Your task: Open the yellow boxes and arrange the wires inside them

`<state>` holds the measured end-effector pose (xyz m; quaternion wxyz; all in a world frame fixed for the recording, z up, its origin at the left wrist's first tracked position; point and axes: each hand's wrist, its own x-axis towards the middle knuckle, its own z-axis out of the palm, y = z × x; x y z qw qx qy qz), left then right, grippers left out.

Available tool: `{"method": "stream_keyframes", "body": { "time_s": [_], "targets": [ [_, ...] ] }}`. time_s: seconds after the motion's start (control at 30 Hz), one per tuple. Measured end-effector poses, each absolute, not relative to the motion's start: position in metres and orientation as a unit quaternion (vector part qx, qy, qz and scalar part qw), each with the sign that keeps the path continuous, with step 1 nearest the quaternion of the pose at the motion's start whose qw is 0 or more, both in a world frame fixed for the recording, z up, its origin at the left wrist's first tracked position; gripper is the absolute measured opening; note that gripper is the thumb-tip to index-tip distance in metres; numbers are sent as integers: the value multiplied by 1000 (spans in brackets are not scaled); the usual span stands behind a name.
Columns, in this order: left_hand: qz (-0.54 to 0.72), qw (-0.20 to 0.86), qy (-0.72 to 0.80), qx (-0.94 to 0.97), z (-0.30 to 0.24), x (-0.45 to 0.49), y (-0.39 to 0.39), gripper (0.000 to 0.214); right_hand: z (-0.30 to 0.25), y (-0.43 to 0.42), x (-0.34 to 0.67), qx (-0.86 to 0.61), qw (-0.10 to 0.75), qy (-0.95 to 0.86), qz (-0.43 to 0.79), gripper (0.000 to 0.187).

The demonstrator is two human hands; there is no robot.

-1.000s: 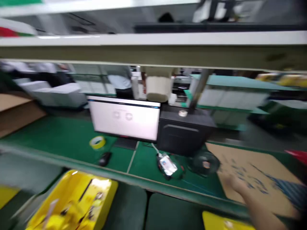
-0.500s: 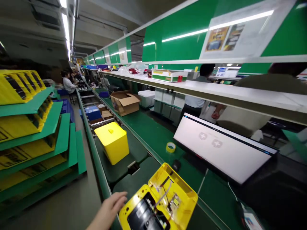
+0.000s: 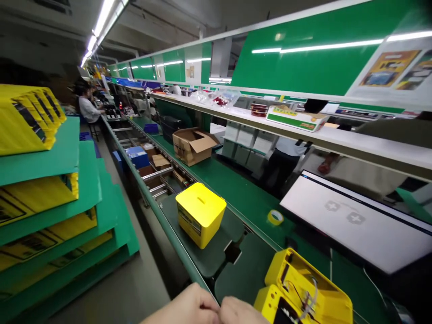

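Open yellow case (image 3: 329,288): low on the right of my view, opened into 2 parts, apparently resting on the dark green plate (image 3: 248,276); its near end is cut off by the picture edge.
Wires (image 3: 315,294): loose across the interior. I judge these the easiest part to snag; fingers should approach from outside the rim.
Left hand (image 3: 189,308): fingers curled, beside the near rail (image 3: 164,225).
Right hand (image 3: 241,310): against the left, just beside the case; I cannot tell whether it touches it.
Hand state: the 2 hands are together, side by side; I cannot tell whether anything is held between them.
Grip: in my judgement the outer walls give the firmest hold; supporting both parts together limits twist at the join.
Plate gap (image 3: 232,252): an opening beyond the hands, between 2 plates. I would hold small parts and wires clear of it.
Closed yellow box (image 3: 201,211): on the next plate, lid uppermost, well apart from the open case; that spacing guards against knocks.
Tabletop (image 3: 246,189): carries the tape roll (image 3: 275,218) and monitor (image 3: 354,220); I would avoid swinging the raised part towards the screen.
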<state>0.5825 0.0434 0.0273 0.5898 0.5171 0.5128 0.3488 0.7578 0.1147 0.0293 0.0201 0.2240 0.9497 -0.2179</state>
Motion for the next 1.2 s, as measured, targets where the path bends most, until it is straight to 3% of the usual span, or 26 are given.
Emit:
{"method": "stream_keyframes", "body": {
  "time_s": [0.07, 0.2, 0.43, 0.5, 0.63, 0.83, 1.0, 1.2],
  "targets": [
    [340, 617, 498, 505, 34, 566, 41, 14, 41, 114, 738, 199, 35, 961, -190, 16],
    [323, 664, 474, 479, 31, 547, 40, 19, 56, 110, 715, 210, 76, 941, -253, 20],
    [288, 620, 506, 525, 25, 519, 42, 20, 48, 134, 690, 214, 83, 876, -424, 15],
    [299, 604, 526, 519, 14, 502, 50, 23, 33, 157, 691, 248, 23, 845, -474, 20],
    [397, 556, 603, 411, -32, 435, 88, 32, -21, 219, 699, 405, -192, 738, -504, 29],
    [602, 485, 614, 162, -119, 306, 205, 58, -117, 274, 648, 531, -432, 355, -637, 75],
    [547, 479, 615, 306, -147, 273, 284, 46, -155, 271, 570, 511, -511, 183, -666, 69],
    [472, 503, 607, 395, -139, 266, 295, 46, -141, 238, 536, 536, -547, 112, -633, 68]
  ]
}}
